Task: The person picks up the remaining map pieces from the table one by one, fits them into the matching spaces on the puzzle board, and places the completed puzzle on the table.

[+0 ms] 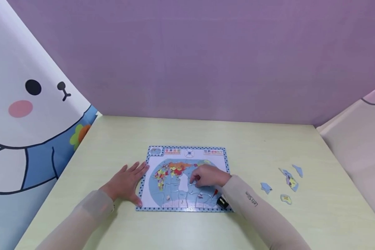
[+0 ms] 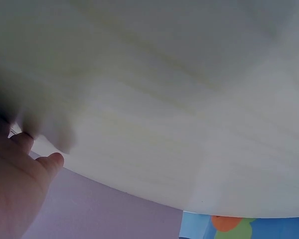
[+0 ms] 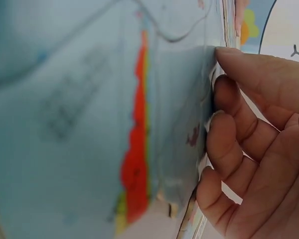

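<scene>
Head view: the left hand [image 1: 126, 181] lies with fingers spread at the left edge of the world-map jigsaw board [image 1: 184, 209], its thumb on the border near the board's lower-left corner. The right hand [image 1: 210, 175] is bent over the board's right half, fingertips down at the surface; whether they pinch a piece I cannot tell. The board lies flat on the bench [image 1: 187, 229], and most of its map [image 1: 170, 189] is filled in. One white gap [image 1: 183, 183] shows near the board's middle; whatever the right hand covers is hidden. To the right of the board, well apart from it, at least four loose jigsaw pieces [image 1: 266, 188] lie scattered. I judge the map nearly complete, with that gap and those pieces remaining
</scene>
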Demonstrator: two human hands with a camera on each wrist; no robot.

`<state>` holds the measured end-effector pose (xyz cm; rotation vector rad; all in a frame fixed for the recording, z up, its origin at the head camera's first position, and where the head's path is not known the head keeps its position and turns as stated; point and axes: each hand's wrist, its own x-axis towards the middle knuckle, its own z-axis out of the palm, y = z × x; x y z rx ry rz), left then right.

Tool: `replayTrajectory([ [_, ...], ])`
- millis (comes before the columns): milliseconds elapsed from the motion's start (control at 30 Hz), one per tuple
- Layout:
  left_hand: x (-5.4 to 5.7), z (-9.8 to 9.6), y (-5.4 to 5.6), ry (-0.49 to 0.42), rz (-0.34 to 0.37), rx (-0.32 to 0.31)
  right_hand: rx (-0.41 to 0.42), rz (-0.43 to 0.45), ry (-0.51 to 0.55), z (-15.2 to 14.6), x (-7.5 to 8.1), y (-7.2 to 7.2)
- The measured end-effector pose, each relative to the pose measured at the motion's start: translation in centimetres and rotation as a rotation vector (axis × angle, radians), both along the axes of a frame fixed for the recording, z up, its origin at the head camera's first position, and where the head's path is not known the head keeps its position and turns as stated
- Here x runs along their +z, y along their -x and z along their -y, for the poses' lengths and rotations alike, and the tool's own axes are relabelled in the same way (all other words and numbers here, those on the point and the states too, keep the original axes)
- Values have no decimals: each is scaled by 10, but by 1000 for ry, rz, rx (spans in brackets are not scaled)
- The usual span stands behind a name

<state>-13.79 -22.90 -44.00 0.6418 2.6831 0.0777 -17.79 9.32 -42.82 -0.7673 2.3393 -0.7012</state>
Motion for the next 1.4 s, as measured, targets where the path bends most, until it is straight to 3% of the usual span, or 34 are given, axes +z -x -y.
replayTrajectory([
  [300, 3, -1, 0, 1, 3, -2, 9, 6, 53, -8, 2, -2],
  [700, 4, 0, 0, 7, 24, 15, -78, -38, 181, -39, 3, -10],
  [1000, 1, -2, 2, -8, 27, 5, -94, -135, 77, -63, 7, -15],
  [1400, 7, -4, -1, -3, 37, 23, -94, -128, 117, -96, 11, -17],
])
